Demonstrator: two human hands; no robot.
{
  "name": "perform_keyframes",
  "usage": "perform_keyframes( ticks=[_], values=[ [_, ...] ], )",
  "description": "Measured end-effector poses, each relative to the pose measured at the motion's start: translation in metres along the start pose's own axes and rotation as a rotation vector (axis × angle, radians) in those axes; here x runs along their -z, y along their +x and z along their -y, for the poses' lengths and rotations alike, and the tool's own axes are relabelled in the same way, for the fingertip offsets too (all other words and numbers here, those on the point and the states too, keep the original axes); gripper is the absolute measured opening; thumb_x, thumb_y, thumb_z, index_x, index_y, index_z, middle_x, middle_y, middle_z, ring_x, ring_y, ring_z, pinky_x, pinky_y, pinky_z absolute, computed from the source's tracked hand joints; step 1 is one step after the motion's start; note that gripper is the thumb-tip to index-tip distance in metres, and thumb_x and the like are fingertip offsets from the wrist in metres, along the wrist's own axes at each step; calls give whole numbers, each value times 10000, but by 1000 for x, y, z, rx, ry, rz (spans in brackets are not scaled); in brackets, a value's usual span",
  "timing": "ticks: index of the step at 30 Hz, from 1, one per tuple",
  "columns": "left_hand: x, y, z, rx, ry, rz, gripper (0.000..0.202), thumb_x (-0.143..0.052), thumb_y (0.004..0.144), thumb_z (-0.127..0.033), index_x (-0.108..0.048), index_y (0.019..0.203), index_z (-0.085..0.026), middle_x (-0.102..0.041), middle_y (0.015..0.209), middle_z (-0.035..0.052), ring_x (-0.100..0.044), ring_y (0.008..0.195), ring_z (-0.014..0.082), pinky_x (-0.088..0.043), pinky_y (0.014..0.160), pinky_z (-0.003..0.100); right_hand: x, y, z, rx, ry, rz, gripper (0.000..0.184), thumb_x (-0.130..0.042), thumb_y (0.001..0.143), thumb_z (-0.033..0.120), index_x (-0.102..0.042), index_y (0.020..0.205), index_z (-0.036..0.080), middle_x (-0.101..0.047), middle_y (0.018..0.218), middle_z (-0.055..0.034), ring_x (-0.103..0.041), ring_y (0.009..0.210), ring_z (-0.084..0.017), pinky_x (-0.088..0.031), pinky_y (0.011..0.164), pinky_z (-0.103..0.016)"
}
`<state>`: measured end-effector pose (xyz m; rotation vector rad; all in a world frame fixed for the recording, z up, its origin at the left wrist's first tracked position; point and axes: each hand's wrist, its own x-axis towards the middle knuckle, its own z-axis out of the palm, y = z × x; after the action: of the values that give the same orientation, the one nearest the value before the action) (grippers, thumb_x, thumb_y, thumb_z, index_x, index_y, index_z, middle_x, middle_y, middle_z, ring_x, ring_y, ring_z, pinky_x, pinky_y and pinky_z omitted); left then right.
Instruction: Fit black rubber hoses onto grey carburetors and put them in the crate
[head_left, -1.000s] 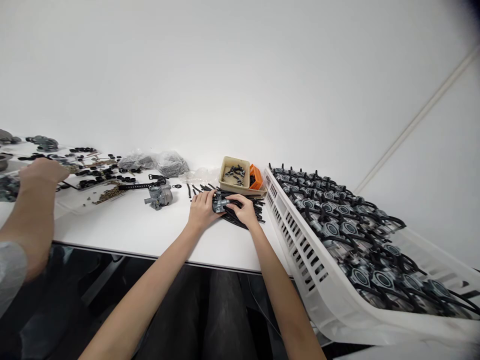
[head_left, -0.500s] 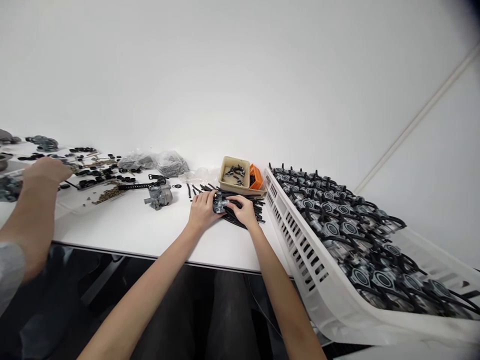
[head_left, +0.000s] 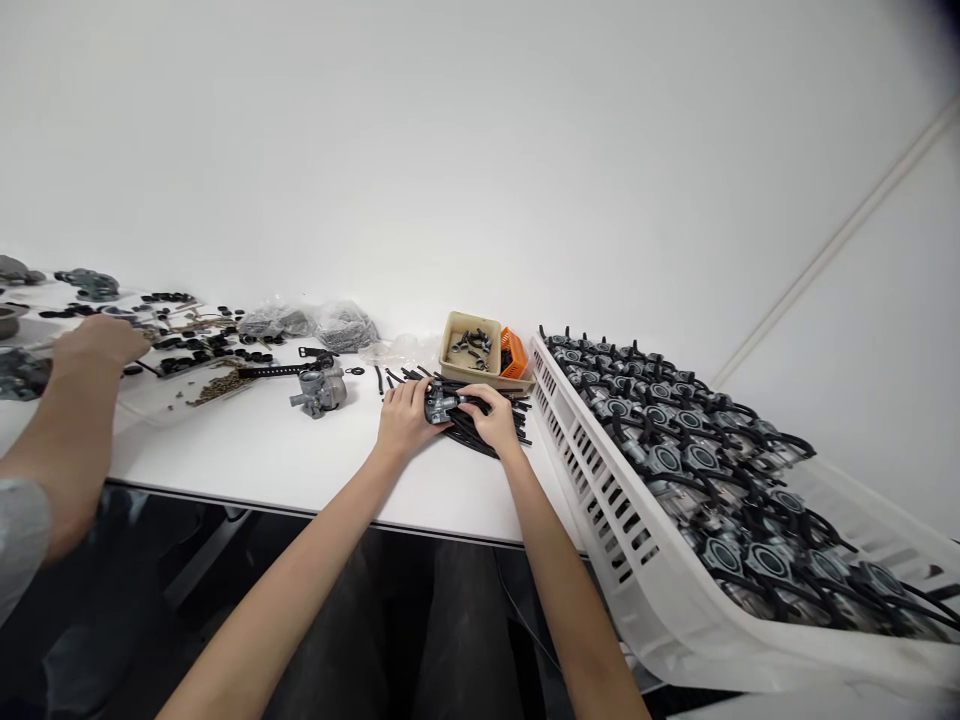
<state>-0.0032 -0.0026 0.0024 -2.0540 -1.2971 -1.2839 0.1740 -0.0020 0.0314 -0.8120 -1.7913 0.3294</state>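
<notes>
My left hand (head_left: 405, 420) is closed around a grey metal carburetor (head_left: 438, 404), just above the table. At the carburetor's right side, my right hand (head_left: 491, 420) pinches a short black rubber hose (head_left: 468, 398) against it; whether the hose is seated on a fitting I cannot tell. Beneath and behind both hands lies a pile of black rubber hoses (head_left: 472, 437). Another carburetor (head_left: 322, 391) stands on the table left of my left hand.
A white crate (head_left: 600, 500) full of carburetors with hoses stands at right. Behind my hands are a beige tray (head_left: 448, 335) and an orange basket (head_left: 512, 345). A co-worker's hand (head_left: 101, 340) is at far left, near a clear tray (head_left: 161, 405) of brass parts.
My right hand has shifted slightly to the right at the carburetor, and more of its side shows. My left hand keeps its hold.
</notes>
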Motion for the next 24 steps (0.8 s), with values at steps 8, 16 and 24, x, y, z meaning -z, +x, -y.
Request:
perform_keyframes(
  ticks=[8,16,24],
  values=[
    [-1,-1,0,-31,3,-8,637,-613,712,-498,-469,1211,-129,-598,1051,164,-547,968,306,-381,822,401,-3,-1,-1,-4,-4,51,167,-627,760,185,-698,905,233,-689,932,-41,-631,910,-200,-479,882,-337],
    [0,0,-1,-37,-10,2,679,-610,702,-543,-458,1219,-131,-596,1057,169,-544,967,308,-383,818,407,-4,-1,-1,-45,-23,48,168,-629,774,223,-705,923,239,-697,939,-39,-635,892,-202,-481,864,-335],
    [-2,-1,0,-28,-10,7,703,-618,685,-571,-466,1216,-136,-598,1052,165,-549,965,314,-384,817,406,-4,-1,-3,-8,4,61,173,-615,779,182,-706,912,244,-689,921,-35,-631,899,-195,-481,866,-321]
  ],
)
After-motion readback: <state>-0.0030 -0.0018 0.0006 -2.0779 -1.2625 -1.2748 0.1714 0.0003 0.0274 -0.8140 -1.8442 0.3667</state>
